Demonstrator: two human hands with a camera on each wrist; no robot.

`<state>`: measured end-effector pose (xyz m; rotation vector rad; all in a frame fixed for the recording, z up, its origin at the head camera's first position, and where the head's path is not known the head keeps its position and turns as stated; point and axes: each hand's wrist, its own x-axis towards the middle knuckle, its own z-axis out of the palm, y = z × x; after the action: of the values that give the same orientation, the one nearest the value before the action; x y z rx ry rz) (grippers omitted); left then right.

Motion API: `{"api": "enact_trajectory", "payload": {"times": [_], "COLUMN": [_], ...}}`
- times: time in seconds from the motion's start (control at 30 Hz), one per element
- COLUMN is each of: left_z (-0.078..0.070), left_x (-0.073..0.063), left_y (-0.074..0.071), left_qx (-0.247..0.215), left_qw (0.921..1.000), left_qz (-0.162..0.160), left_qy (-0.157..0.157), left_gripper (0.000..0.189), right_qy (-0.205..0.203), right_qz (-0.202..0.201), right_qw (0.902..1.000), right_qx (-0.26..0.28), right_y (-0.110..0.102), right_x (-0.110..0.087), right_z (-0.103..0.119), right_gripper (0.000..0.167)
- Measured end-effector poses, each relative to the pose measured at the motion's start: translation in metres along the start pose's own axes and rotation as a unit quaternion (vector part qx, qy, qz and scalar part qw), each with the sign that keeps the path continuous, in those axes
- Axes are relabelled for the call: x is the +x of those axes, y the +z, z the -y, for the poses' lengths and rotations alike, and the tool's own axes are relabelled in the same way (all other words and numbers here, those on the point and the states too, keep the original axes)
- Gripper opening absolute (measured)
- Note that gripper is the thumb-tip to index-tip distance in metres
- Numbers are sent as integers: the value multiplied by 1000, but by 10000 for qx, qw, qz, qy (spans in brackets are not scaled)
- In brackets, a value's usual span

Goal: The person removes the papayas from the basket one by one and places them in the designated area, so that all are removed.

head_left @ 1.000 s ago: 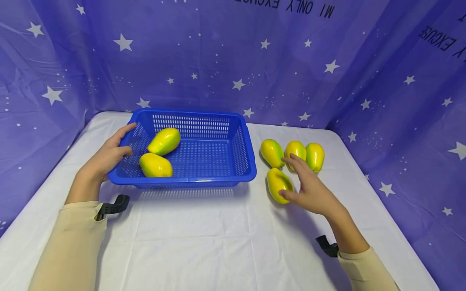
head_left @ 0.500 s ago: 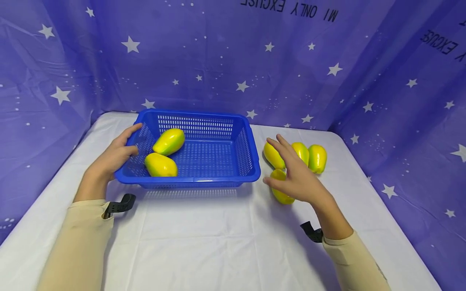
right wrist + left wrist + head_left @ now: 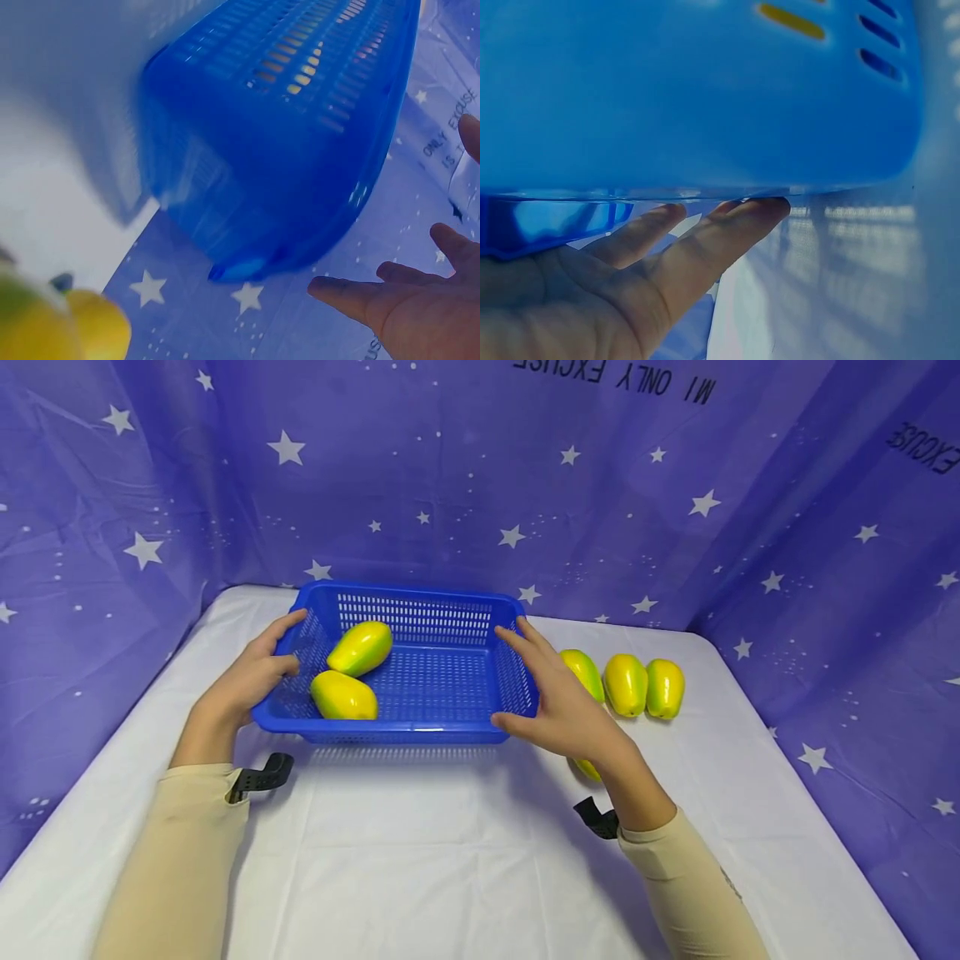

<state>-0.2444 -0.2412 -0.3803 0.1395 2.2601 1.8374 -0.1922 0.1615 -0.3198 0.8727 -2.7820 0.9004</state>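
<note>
A blue plastic basket (image 3: 420,727) with slotted walls holds two yellow-green, papaya-like fruits, one toward the back (image 3: 360,648) and one toward the front (image 3: 343,696), both at its left end. My left hand (image 3: 251,681) grips that end, thumb over the rim; in the left wrist view its fingers (image 3: 705,251) reach along beneath the basket's edge. Over the right end, my right hand (image 3: 562,706) has its fingers spread with nothing in them. In the right wrist view these fingertips stand beside the basket (image 3: 247,165), a gap showing between.
On the white tablecloth (image 3: 420,860), right of the basket, stands a row of three similar fruits (image 3: 626,685). Another fruit (image 3: 588,769) is mostly hidden behind my right hand. A purple star-printed curtain (image 3: 450,460) closes off the back and sides.
My right hand has moved left, from over the loose fruits to the basket's right end, with its fingers still spread. My left hand stays on the basket; the head view has shifted slightly.
</note>
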Motion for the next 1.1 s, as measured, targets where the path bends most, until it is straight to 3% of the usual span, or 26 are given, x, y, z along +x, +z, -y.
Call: {"api": "enact_trajectory", "payload": {"times": [0.43,1.1], "left_z": [-2,-1], "left_x": [1,2], "left_y": [2,2], "left_qx": [-119,-31], "left_qw": [9999,9998], "left_qz": [-77,-113], "left_qy": [-77,-149], "left_gripper": [88,86], "right_qy": [-588,-497], "right_qz": [171,567], "right_qw": [9978,9964], "right_qx": [246,391], "right_y": [27,78], "right_x": [33,81], "right_z": [21,50], "right_gripper": [96,88]}}
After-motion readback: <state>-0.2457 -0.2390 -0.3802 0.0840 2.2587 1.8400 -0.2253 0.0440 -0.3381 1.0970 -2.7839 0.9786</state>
